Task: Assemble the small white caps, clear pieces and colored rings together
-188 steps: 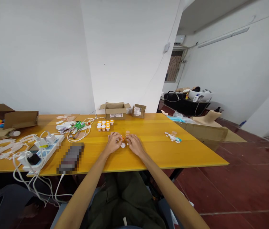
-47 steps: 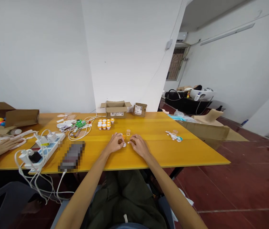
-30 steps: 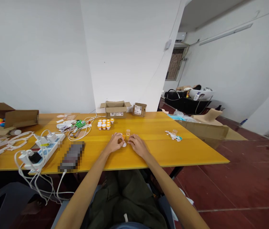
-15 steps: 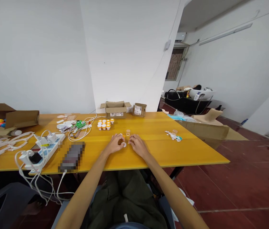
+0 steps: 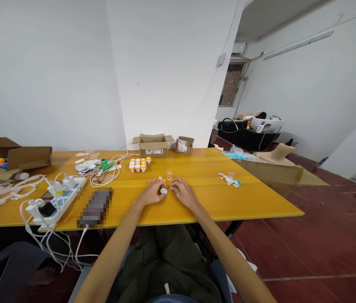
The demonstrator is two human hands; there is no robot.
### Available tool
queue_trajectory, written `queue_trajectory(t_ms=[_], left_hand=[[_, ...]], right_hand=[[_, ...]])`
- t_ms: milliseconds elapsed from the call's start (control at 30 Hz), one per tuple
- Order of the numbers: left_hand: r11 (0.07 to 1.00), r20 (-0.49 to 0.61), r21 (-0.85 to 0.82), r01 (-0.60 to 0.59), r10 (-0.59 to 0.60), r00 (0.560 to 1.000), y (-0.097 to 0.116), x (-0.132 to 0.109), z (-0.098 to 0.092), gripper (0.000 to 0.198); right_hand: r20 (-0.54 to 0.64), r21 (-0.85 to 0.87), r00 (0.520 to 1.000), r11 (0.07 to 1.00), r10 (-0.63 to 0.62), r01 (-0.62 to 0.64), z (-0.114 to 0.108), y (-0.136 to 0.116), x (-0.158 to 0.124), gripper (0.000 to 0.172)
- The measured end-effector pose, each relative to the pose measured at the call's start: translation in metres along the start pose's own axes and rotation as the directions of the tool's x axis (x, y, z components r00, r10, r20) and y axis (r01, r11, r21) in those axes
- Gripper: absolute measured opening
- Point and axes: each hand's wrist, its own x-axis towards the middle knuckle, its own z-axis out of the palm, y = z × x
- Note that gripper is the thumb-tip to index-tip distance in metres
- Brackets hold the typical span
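Two bare hands face each other on the table [image 5: 222, 206]. Compared with half a second ago, the left hand's fingers are spread wider, showing more of the white disc [image 5: 164, 191] between thumb and fingertips; whether it is pinched or merely touched, I cannot tell. The right hand [image 5: 183, 192] stays curled nearby, its grip unclear. Beyond them, the clear cup [image 5: 169, 175] hasn't moved.

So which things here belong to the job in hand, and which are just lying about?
In the job, it seems:
- white disc at the left hand
- clear cup
- jars
- small parts, right side

Probably just lying about:
- power strip
- green packet
- basin, off the table
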Motion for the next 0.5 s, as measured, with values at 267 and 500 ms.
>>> queue_trajectory(t_ms=[267,500], left_hand=[[1.0,0.001,-0.009,-0.03,0.03,1.0,0.004,0.001,-0.002,0.011],[0.999,-0.003,-0.047,-0.013,0.013,1.0,0.007,0.002,-0.002,0.012]], right_hand=[[0.058,0.134,0.998,0.991,-0.034,0.026,0.002,-0.01,0.002,0.013],[0.111,0.167,0.993,0.986,-0.041,0.022,0.0,-0.014,0.002,0.014]])
